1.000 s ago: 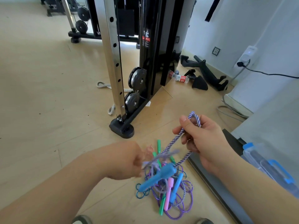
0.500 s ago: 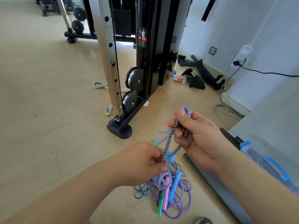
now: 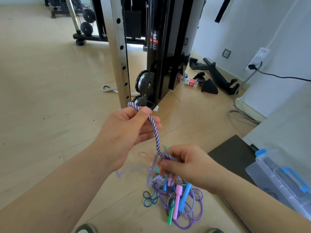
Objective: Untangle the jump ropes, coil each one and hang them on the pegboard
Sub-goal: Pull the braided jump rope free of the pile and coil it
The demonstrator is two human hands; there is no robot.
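Observation:
A purple-and-white braided jump rope (image 3: 155, 133) runs between my two hands. My left hand (image 3: 127, 132) is raised and pinches its upper loop between thumb and fingers. Lower and to the right, my right hand (image 3: 188, 163) grips the same rope where it drops toward the floor. Under my hands lies a tangled pile of ropes (image 3: 178, 204): purple and teal cords with a pink handle (image 3: 177, 201), a blue handle (image 3: 185, 197) and a green handle (image 3: 170, 214). No pegboard is in view.
A gym cable machine with a steel upright (image 3: 120, 52) and pulleys stands just ahead. A clear bin with blue latches (image 3: 282, 180) sits at the right beside a dark mat (image 3: 232, 153). Black attachments, a bottle and cables lie by the wall.
My hands have swapped heights: the left rose and now holds the rope's top loop, while the right dropped low and grips the rope near the pile.

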